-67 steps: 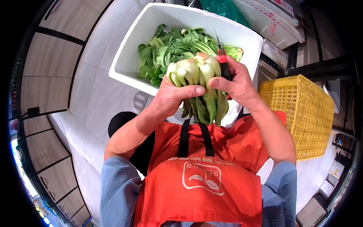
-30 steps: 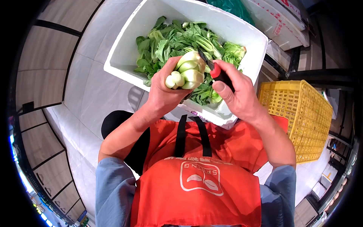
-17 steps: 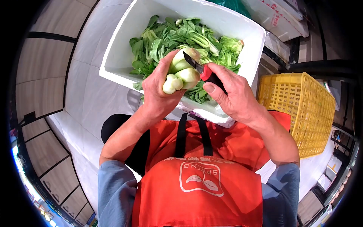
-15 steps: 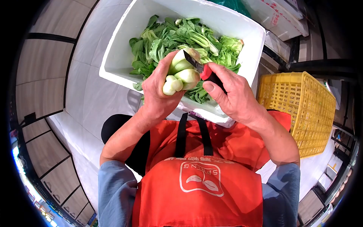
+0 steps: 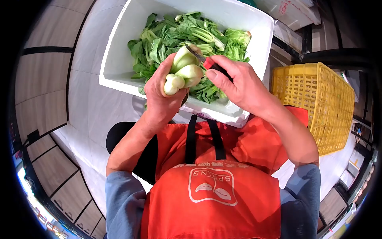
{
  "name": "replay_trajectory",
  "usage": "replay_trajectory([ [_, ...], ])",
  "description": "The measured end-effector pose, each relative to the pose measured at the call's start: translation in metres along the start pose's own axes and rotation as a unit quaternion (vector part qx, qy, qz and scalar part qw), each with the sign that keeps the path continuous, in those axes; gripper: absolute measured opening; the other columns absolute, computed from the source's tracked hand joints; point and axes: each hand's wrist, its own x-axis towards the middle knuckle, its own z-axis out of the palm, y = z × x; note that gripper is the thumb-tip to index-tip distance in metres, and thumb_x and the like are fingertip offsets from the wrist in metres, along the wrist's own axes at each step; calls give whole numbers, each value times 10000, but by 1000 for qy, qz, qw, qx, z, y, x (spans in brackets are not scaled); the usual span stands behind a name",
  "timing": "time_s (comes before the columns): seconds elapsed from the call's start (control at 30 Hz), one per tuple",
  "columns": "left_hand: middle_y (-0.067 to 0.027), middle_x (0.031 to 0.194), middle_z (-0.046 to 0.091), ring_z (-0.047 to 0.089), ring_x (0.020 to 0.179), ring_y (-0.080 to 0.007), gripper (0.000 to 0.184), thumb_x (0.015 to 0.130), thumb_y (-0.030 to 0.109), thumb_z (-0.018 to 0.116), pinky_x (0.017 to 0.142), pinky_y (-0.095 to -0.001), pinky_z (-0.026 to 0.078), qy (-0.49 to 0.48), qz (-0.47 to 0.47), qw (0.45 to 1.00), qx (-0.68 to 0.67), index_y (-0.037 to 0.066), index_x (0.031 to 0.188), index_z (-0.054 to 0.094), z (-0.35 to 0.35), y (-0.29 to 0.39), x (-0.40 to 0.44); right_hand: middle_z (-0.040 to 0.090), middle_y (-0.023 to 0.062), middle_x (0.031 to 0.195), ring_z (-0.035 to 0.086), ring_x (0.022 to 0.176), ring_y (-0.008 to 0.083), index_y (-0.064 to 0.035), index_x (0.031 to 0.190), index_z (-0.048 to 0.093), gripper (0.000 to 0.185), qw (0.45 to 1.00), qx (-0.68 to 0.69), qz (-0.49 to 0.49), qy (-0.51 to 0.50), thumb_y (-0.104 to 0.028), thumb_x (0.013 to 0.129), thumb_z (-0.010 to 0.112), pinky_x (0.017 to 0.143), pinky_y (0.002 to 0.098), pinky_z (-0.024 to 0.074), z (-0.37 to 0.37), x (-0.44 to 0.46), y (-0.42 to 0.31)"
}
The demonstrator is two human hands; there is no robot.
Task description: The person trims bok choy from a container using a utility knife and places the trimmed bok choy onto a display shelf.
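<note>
Left hand curls snugly round the pale-green bulbous vegetable bunch; right hand wraps the red-and-black plastic-handled knife. I'd keep its thin dark blade clear of the left fingers.

The stalks are pale green, the knife handle red and black.

Box wall between greens and crate

Before me: the box, leafy vegetables in it | at its near side: bunch in my left fingers, knife in my right fingers | to right: crate | to far left: cabinets
</note>
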Motion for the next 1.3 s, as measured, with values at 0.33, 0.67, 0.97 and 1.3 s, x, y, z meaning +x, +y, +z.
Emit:
replay_trajectory([
  [0.33,-27,1077,676,611,954,-92,573,773,22,815,866,-252,505,-115,-168,955,-216,0,1291,571,1,-4,-9,577,180,711,565,641,267,-12,1132,607,514,995,40,72,-48,-499,983,535,634,380,462,1,-17,33],
  [0.67,-17,1073,671,607,960,-81,589,777,28,823,869,-243,512,-126,-161,951,-232,-7,1306,566,2,7,-5,512,149,626,499,562,226,-2,1055,603,492,999,44,20,-3,-484,987,540,579,371,439,-3,-26,26],
  [0.97,-9,952,650,596,820,-90,409,770,77,827,734,-250,507,-242,-318,870,-289,10,1122,629,10,-8,-20,583,124,718,561,662,192,-51,1197,635,455,988,29,134,-70,-445,1001,519,663,333,474,5,-65,73],
  [1.3,-99,966,688,666,898,-206,525,727,99,827,840,-342,538,-227,-254,854,-393,4,1193,604,-7,-10,-12,642,41,818,605,740,157,12,1239,592,541,969,167,182,-16,-467,989,562,696,305,507,-24,-41,42],
])
